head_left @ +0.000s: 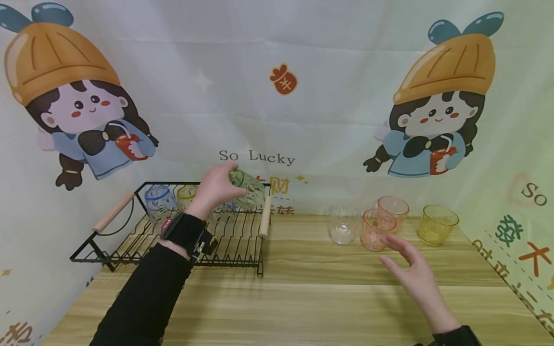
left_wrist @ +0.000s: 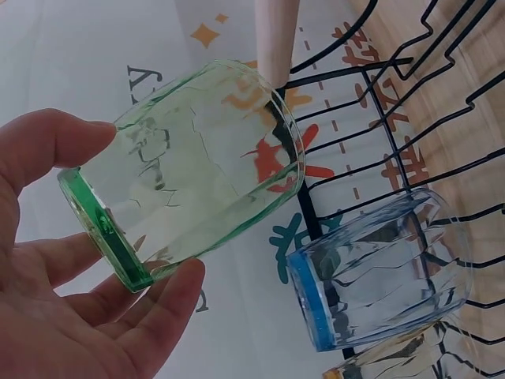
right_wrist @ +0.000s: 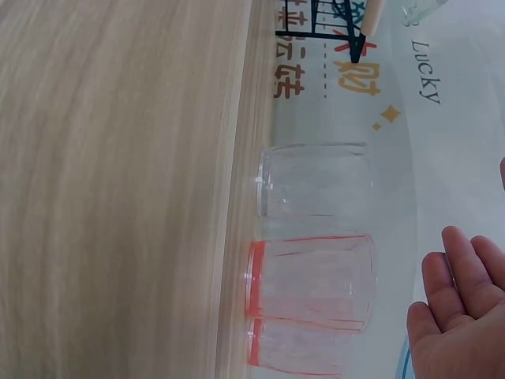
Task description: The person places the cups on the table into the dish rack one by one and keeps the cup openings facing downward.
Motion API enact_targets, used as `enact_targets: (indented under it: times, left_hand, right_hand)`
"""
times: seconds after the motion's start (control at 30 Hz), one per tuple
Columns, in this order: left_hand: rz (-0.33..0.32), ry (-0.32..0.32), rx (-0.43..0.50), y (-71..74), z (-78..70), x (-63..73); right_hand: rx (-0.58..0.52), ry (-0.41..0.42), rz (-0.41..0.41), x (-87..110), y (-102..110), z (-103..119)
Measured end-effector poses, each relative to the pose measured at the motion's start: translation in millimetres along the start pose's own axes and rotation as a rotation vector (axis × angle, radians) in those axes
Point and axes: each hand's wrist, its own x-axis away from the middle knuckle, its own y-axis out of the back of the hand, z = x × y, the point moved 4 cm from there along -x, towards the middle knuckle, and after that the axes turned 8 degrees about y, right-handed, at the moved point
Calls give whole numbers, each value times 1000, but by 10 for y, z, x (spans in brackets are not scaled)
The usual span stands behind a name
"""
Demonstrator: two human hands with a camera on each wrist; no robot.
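My left hand grips a clear green glass by its thick base, thumb on one side and fingers on the other. Tilted, its mouth points down and right over the right end of the black wire dish rack. In the left wrist view, a blue glass stands upside down in the rack, close below the green one. My right hand holds nothing, fingers extended and thumb apart. It hovers in front of a pink glass on the table.
Also in the rack are another blue glass and a yellow glass. A clear glass, a second pink glass and a yellow tumbler stand at the table's back right. A printed cloth hangs behind.
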Motion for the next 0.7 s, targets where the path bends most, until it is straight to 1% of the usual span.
enact_targets:
  times: [0.17,0.4,0.57,0.7]
  left_hand:
    - [13,-14,-15,-53,52,-59]
    - [15,-21,-94,-117,88,-131]
    - [21,-13,-104,-136,85,-158]
    - [37,-10,-110,-164,89,-188]
  right_hand:
    - [4,-5,3,2,9,-17]
    - [0,-24,15,22,1,-28]
    - [6,-23,10,33,-5,-22]
    - [19,-5,-3,27,-9,-16]
